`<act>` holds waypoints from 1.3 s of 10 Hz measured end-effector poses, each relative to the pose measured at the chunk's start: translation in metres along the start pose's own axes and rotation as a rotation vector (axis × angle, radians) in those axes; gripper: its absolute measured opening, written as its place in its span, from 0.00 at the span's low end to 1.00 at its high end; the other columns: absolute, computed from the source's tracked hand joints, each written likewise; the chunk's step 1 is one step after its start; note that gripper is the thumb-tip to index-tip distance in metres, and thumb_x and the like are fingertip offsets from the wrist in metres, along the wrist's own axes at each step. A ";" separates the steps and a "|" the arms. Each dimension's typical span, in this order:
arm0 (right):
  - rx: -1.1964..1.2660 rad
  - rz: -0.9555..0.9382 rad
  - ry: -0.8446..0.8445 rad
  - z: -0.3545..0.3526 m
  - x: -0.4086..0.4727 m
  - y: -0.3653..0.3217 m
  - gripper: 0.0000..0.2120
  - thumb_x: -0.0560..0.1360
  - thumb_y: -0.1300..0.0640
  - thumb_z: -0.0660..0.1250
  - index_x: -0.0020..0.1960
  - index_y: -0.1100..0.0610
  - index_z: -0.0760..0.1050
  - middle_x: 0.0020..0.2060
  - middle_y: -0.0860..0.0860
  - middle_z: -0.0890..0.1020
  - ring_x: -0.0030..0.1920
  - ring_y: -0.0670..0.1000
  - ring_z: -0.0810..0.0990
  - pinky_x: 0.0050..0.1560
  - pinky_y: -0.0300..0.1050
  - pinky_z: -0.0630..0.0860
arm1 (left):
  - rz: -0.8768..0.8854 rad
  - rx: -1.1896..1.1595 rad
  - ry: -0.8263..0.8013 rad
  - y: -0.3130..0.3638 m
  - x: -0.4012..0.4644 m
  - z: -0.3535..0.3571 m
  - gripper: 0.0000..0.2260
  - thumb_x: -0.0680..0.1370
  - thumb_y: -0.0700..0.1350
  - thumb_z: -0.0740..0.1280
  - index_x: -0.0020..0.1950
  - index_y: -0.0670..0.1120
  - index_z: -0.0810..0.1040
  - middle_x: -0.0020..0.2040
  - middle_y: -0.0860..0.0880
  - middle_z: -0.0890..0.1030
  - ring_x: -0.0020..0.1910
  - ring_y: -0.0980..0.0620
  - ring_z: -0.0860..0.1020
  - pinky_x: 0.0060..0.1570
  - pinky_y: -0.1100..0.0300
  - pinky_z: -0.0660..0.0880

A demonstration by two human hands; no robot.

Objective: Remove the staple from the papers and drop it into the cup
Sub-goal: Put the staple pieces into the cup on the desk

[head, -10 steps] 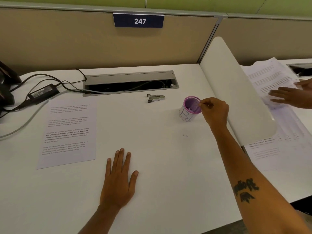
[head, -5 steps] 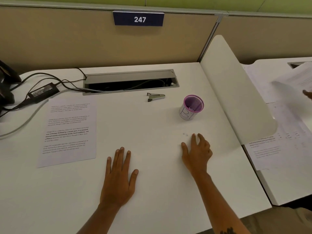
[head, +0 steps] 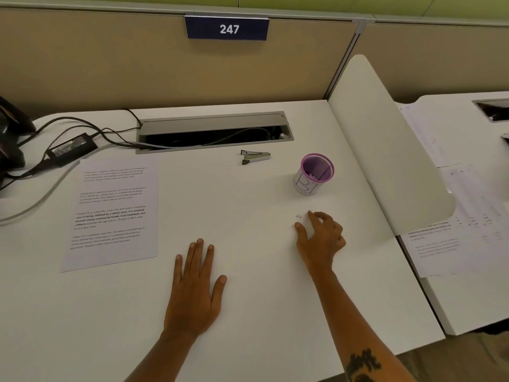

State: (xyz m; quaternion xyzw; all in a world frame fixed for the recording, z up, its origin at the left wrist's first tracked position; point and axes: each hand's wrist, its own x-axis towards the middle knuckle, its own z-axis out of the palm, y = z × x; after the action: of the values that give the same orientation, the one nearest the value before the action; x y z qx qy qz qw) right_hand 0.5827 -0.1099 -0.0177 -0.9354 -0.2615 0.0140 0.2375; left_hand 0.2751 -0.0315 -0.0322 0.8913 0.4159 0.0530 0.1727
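- The small bent metal staple [head: 299, 216] lies as a faint speck on the white desk top [head: 248, 312], just beyond my right index fingertip; whether the two touch I cannot tell.
- My right hand [head: 321, 239] rests on the desk with its fingers loosely curled and the thumb out to the left, holding nothing that I can see.
- The purple mesh cup wrapped in a white paper label [head: 314, 173] stands upright a little beyond that hand, with small pale bits in its bottom.
- My left hand [head: 194, 290] lies flat on the desk, palm down, fingers straight and slightly spread, well apart from the staple.
- The grey metal staple remover [head: 255, 156] lies on the desk to the left of the cup, just in front of the open grey cable tray [head: 214, 132].
- The white printed sheet of paper [head: 113, 213] lies flat at the left of the desk, apart from both hands.
- A black power brick [head: 72, 147] with dark cables sits beyond the sheet.
- More printed sheets [head: 451, 216] lie on the neighbouring desk past the white curved divider [head: 385, 150].
- A blue plate reading 247 [head: 227, 28] hangs on the beige partition.
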 end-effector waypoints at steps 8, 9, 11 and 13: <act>-0.010 0.008 0.148 0.010 0.013 -0.029 0.04 0.76 0.56 0.74 0.45 0.54 0.88 0.41 0.48 0.85 0.46 0.55 0.79 0.44 0.49 0.70 | -0.006 -0.021 0.003 0.001 0.000 -0.001 0.33 0.85 0.59 0.52 0.87 0.48 0.50 0.88 0.47 0.48 0.88 0.49 0.46 0.85 0.40 0.51; -0.073 -0.008 0.146 0.009 0.014 -0.036 0.05 0.76 0.59 0.73 0.43 0.57 0.86 0.40 0.51 0.85 0.44 0.57 0.79 0.42 0.52 0.74 | -0.005 -0.030 0.005 0.001 0.000 -0.001 0.33 0.85 0.59 0.52 0.87 0.48 0.51 0.88 0.47 0.48 0.88 0.49 0.46 0.85 0.40 0.51; -0.257 0.002 0.049 0.013 0.015 -0.050 0.04 0.77 0.60 0.70 0.45 0.60 0.81 0.41 0.54 0.82 0.45 0.58 0.78 0.44 0.51 0.68 | -0.008 -0.026 -0.001 0.000 0.000 -0.001 0.33 0.85 0.59 0.52 0.87 0.49 0.50 0.88 0.48 0.47 0.88 0.49 0.45 0.85 0.40 0.51; -0.410 -0.020 -0.050 0.019 0.019 -0.049 0.03 0.78 0.60 0.67 0.47 0.58 0.78 0.41 0.53 0.79 0.44 0.56 0.76 0.44 0.53 0.68 | -0.011 -0.032 -0.004 0.001 0.000 -0.002 0.33 0.85 0.59 0.53 0.87 0.49 0.49 0.88 0.48 0.47 0.88 0.49 0.45 0.85 0.40 0.51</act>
State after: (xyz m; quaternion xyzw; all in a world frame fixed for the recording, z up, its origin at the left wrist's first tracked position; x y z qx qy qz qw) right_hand 0.5721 -0.0551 -0.0108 -0.9609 -0.2740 -0.0188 0.0359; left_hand 0.2751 -0.0316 -0.0304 0.8863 0.4194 0.0567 0.1879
